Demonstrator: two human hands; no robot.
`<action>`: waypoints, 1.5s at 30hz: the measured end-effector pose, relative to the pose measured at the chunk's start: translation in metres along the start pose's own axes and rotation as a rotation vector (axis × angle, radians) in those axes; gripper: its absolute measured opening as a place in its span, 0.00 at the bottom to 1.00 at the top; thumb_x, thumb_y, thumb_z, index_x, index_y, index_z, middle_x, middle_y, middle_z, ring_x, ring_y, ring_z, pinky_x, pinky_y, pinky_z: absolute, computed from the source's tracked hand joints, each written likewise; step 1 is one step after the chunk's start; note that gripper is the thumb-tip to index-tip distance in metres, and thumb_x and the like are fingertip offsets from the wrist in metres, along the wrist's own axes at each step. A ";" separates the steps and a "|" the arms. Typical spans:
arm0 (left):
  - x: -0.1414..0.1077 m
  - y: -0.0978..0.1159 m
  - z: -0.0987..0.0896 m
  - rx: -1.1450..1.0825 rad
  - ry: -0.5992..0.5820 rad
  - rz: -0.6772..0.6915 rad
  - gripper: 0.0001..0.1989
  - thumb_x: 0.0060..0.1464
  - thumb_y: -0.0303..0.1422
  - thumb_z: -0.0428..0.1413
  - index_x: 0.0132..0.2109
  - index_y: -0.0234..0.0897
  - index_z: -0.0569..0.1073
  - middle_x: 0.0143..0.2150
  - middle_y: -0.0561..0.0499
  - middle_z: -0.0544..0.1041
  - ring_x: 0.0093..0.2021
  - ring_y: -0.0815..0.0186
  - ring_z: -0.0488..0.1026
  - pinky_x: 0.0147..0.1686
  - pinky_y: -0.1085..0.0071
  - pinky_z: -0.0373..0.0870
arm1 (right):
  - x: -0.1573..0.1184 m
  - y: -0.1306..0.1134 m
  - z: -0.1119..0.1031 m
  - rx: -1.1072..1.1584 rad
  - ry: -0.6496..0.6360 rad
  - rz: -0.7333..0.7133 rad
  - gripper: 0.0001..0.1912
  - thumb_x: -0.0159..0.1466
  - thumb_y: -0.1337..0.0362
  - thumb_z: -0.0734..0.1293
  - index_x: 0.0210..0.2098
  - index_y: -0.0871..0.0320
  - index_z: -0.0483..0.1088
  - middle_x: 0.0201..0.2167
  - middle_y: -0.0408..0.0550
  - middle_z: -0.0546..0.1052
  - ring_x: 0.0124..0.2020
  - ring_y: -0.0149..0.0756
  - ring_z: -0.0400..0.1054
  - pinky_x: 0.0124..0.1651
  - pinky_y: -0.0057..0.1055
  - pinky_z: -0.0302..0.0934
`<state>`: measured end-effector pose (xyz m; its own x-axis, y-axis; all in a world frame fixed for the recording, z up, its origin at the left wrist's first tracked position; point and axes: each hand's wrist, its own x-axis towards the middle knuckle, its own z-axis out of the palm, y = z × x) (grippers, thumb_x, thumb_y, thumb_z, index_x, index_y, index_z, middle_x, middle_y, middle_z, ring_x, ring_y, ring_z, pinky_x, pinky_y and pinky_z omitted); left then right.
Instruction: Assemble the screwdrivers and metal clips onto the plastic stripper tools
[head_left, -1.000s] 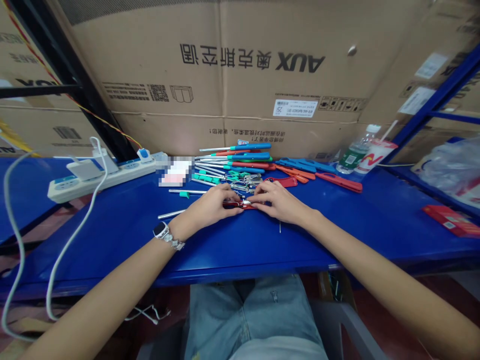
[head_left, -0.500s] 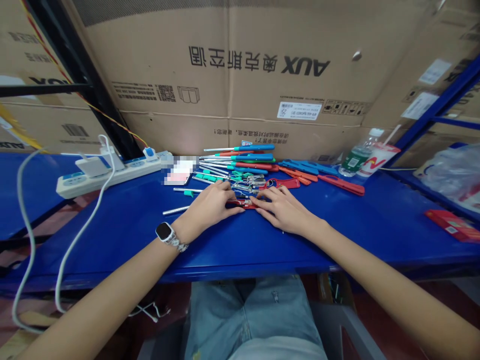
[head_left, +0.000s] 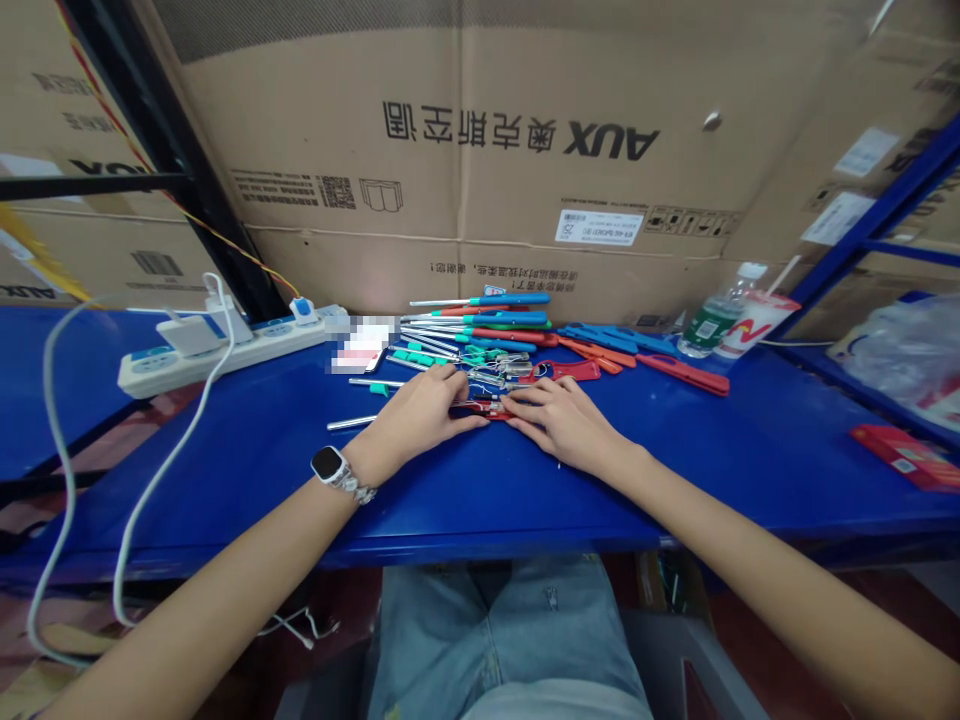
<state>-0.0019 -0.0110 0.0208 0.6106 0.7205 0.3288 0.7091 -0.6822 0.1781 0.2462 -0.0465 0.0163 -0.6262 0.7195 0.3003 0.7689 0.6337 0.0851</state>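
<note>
A red plastic handle shell (head_left: 491, 411) with small pale and metallic parts in it lies on the blue table between my hands. My left hand (head_left: 424, 408) is closed on its left end, thumb along the near edge and fingers curled over. My right hand (head_left: 562, 415) has its fingertips on the right end, thumb and fingers drawn together. A thin metal rod (head_left: 352, 423) with its far end hidden comes out left of my left hand. Just beyond my fingers lie wired, clear-bodied parts (head_left: 513, 364) and an open red handle half (head_left: 574, 371).
Metal rods with blue and red handles (head_left: 510, 318) are piled behind. Blue, orange and red handle pieces (head_left: 682, 372) lie to the right, near a water bottle (head_left: 705, 328) and a paper cup (head_left: 757, 325). A phone (head_left: 364, 345) and a power strip (head_left: 142, 373) are left. A large carton (head_left: 480, 60) stands behind.
Both hands stay at the red handle shell, with only slight finger shifts. The whole view has moved slightly.
</note>
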 end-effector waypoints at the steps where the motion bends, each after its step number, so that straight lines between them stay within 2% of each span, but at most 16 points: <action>1: 0.000 -0.001 0.000 -0.003 -0.005 0.004 0.18 0.60 0.47 0.62 0.41 0.36 0.72 0.40 0.46 0.72 0.39 0.58 0.71 0.38 0.64 0.69 | 0.000 0.000 0.001 -0.008 0.003 -0.004 0.19 0.76 0.57 0.60 0.60 0.54 0.74 0.57 0.53 0.79 0.54 0.48 0.68 0.50 0.43 0.54; 5: -0.003 -0.009 -0.002 -0.066 -0.026 0.060 0.20 0.62 0.47 0.60 0.51 0.36 0.76 0.49 0.43 0.72 0.44 0.57 0.73 0.46 0.61 0.72 | 0.001 0.001 0.002 -0.032 0.000 -0.015 0.19 0.76 0.58 0.60 0.60 0.55 0.74 0.59 0.53 0.78 0.55 0.49 0.68 0.50 0.44 0.54; 8: -0.005 -0.020 -0.004 -0.162 -0.080 0.137 0.17 0.67 0.43 0.53 0.51 0.38 0.79 0.49 0.43 0.74 0.46 0.57 0.74 0.50 0.60 0.71 | 0.000 0.003 0.001 -0.037 -0.003 -0.014 0.19 0.76 0.57 0.59 0.60 0.54 0.74 0.59 0.53 0.78 0.54 0.49 0.68 0.49 0.44 0.53; 11: -0.005 -0.031 -0.005 -0.190 -0.105 0.166 0.16 0.69 0.36 0.48 0.52 0.38 0.79 0.47 0.43 0.76 0.45 0.58 0.75 0.49 0.60 0.71 | -0.001 0.006 0.000 -0.017 -0.014 -0.024 0.20 0.76 0.57 0.58 0.60 0.55 0.74 0.59 0.52 0.78 0.55 0.49 0.68 0.50 0.44 0.53; 14: -0.003 -0.037 -0.005 -0.168 -0.111 0.175 0.15 0.68 0.33 0.49 0.50 0.38 0.80 0.46 0.43 0.77 0.44 0.59 0.75 0.46 0.62 0.72 | -0.001 0.008 -0.003 0.007 -0.018 -0.026 0.19 0.76 0.57 0.59 0.60 0.55 0.74 0.58 0.53 0.78 0.55 0.50 0.68 0.51 0.44 0.53; 19: -0.001 -0.033 -0.006 -0.125 -0.131 0.180 0.13 0.68 0.33 0.51 0.46 0.38 0.81 0.43 0.44 0.78 0.41 0.60 0.76 0.45 0.63 0.72 | 0.014 0.001 -0.013 0.023 0.012 -0.025 0.16 0.74 0.58 0.62 0.50 0.54 0.80 0.49 0.54 0.80 0.52 0.48 0.69 0.50 0.43 0.54; 22: -0.003 -0.030 -0.006 -0.128 -0.129 0.190 0.13 0.68 0.32 0.50 0.46 0.37 0.80 0.44 0.43 0.77 0.42 0.60 0.76 0.45 0.63 0.73 | 0.034 -0.007 -0.015 0.087 0.022 -0.036 0.12 0.72 0.62 0.65 0.49 0.56 0.79 0.45 0.53 0.79 0.48 0.45 0.69 0.47 0.39 0.56; 25: -0.004 -0.030 -0.005 -0.114 -0.126 0.192 0.14 0.69 0.32 0.49 0.46 0.37 0.80 0.44 0.43 0.76 0.42 0.60 0.76 0.44 0.62 0.73 | 0.054 -0.011 -0.009 0.240 -0.010 -0.015 0.09 0.70 0.64 0.68 0.46 0.56 0.79 0.43 0.51 0.78 0.42 0.39 0.70 0.40 0.33 0.56; 28: -0.006 -0.030 -0.004 -0.101 -0.128 0.195 0.14 0.70 0.31 0.48 0.46 0.36 0.80 0.45 0.43 0.76 0.42 0.60 0.76 0.45 0.63 0.73 | 0.064 -0.009 0.003 0.334 -0.037 -0.032 0.06 0.68 0.69 0.68 0.40 0.58 0.79 0.39 0.48 0.78 0.39 0.36 0.70 0.39 0.32 0.57; 33: -0.006 -0.026 -0.006 -0.055 -0.123 0.186 0.14 0.69 0.28 0.48 0.46 0.35 0.79 0.44 0.43 0.75 0.41 0.61 0.75 0.42 0.65 0.72 | 0.060 -0.002 0.015 0.405 0.021 -0.048 0.06 0.68 0.72 0.67 0.36 0.61 0.77 0.36 0.49 0.78 0.37 0.35 0.69 0.41 0.32 0.59; 39: -0.007 -0.024 -0.009 0.012 -0.125 0.153 0.13 0.70 0.30 0.50 0.44 0.35 0.80 0.41 0.45 0.75 0.38 0.62 0.75 0.39 0.67 0.71 | 0.054 -0.003 0.016 0.411 0.016 -0.051 0.08 0.70 0.67 0.67 0.37 0.61 0.78 0.37 0.50 0.77 0.35 0.35 0.69 0.41 0.32 0.59; 45: -0.006 -0.029 -0.002 -0.012 -0.092 0.203 0.13 0.69 0.32 0.51 0.46 0.34 0.80 0.44 0.44 0.76 0.41 0.61 0.76 0.42 0.65 0.73 | 0.054 -0.007 0.015 0.368 -0.005 -0.001 0.08 0.70 0.68 0.66 0.38 0.61 0.77 0.37 0.50 0.76 0.37 0.36 0.69 0.41 0.32 0.59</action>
<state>-0.0269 0.0044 0.0159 0.7706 0.5760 0.2728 0.5643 -0.8156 0.1278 0.2048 -0.0082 0.0177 -0.6286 0.7194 0.2956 0.6709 0.6938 -0.2619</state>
